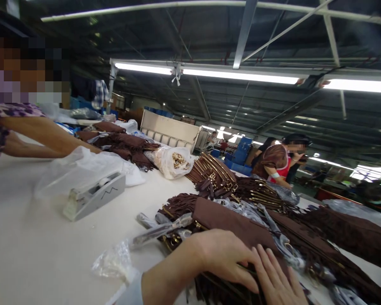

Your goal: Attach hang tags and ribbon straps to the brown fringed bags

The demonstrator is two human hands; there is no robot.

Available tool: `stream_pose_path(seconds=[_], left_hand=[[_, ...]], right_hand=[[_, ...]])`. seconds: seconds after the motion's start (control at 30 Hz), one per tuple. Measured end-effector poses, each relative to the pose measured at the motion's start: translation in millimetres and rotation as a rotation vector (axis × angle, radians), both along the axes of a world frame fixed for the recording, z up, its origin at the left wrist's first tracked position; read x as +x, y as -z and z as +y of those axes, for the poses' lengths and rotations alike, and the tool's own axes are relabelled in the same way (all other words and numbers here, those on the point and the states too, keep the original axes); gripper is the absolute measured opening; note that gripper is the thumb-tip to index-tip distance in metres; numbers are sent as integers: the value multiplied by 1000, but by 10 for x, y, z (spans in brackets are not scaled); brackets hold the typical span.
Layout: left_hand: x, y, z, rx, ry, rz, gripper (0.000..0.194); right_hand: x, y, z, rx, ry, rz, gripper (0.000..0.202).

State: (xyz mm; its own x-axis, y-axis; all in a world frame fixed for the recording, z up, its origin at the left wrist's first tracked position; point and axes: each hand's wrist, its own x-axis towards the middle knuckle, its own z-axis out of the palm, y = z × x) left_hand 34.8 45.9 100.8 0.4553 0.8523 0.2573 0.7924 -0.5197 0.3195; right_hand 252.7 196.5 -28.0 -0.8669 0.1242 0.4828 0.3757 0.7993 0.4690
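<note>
A stack of brown fringed bags [231, 220] with gold zippers lies on the white table in front of me. On the near side of the top bag rests my left hand [224, 256], bent at the wrist, with thumb and fingers apart. My right hand [276, 277] lies flat beside it with fingers stretched out, and the fingertips of both hands meet or overlap. Neither hand visibly grips anything. A plastic-wrapped strap [161, 228] sticks out from the left of the stack, near a crumpled clear plastic bag [114, 260].
A grey tape dispenser [97, 195] stands on the white table [51, 250]. Beyond are a plastic bag of gold hardware [178, 162], brown straps [214, 171] and further brown bags [352, 224]. At left, a co-worker's arm [47, 135] reaches over the table; another person [277, 159] works at right.
</note>
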Motion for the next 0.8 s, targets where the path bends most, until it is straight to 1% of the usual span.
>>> stream_pose_path(seconds=[0.03, 0.07, 0.1, 0.17, 0.23, 0.3, 0.4, 0.5, 0.57, 0.6, 0.67, 0.73, 0.8], left_hand=[[-66, -120, -108, 23, 61, -166, 30], [-138, -227, -210, 53, 80, -332, 34], [-215, -315, -303, 86, 65, -466, 36], [-368, -430, -454, 177, -41, -650, 35], [-515, -475, -559, 322, -174, -726, 27], [-655, -480, -630, 489, -289, -776, 19], [-850, -466, -701, 709, -389, -918, 15], [-990, -458, -746, 830, -412, -1072, 14], [-1034, -458, -756, 865, -438, -1127, 14], [-1042, -458, -754, 876, -447, -1145, 14], [-1042, -457, -741, 890, -442, -1169, 13], [-1038, -454, -727, 889, -423, -1186, 13], [-1042, -450, -725, 883, -409, -1196, 13]], right_hand=[[-111, 10, -106, 10, -7, 14, 119], [-239, 7, -225, 10, -10, 26, 122], [-374, -8, -343, 6, 1, 38, 125], [-623, -70, -525, -3, 53, 80, 124], [-779, -170, -574, -65, 87, 98, 123], [-816, -313, -479, -168, 87, 90, 119], [-731, -617, -158, -352, 125, 80, 96], [-631, -943, 196, -572, 178, 100, 73], [-591, -1079, 370, -681, 188, 111, 67], [-579, -1106, 429, -702, 194, 109, 67], [-568, -1072, 489, -673, 210, 101, 69], [-567, -941, 465, -566, 201, 83, 65], [-566, -741, 356, -414, 107, 44, 52]])
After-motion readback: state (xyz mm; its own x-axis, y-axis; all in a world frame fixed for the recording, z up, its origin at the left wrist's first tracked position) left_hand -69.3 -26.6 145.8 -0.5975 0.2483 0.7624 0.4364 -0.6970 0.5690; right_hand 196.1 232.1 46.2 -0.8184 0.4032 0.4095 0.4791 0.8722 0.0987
